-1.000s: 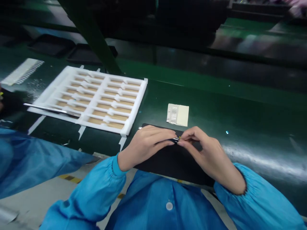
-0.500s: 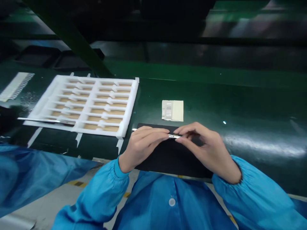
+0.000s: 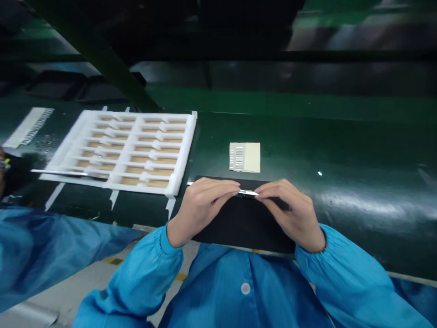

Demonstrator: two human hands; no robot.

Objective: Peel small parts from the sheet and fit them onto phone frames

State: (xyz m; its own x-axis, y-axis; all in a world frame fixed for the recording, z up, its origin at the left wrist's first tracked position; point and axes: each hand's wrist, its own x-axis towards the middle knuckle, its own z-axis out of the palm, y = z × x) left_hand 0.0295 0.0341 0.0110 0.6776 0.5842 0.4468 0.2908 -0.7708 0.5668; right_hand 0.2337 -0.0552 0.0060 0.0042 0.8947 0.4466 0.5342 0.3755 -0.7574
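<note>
Between my two hands a thin silvery-white strip-shaped part [image 3: 248, 192] is held above a black mat [image 3: 244, 223]. My left hand [image 3: 204, 202] is closed on it, thumb and fingers pressed together, and the part's far left end sticks out past the knuckles. At its right end my right hand [image 3: 290, 207] pinches with thumb and fingertips. Most of the part's left length is hidden behind my left fingers. Just beyond the mat lies a small cream card [image 3: 251, 157] with a row of short silvery strips along its left side.
To the left stands a white foam tray [image 3: 182, 159] with slotted compartments, taped to the green table [image 3: 358, 159]. A long thin strip [image 3: 59, 172] rests across its near left edge. Farther left are a white comb-edged sheet [image 3: 25, 127] and a co-worker's blue sleeve [image 3: 61, 246].
My right hand has shifted slightly, its fingers now straighter and pinched at the part's right end. My left hand keeps its grip almost unmoved.
</note>
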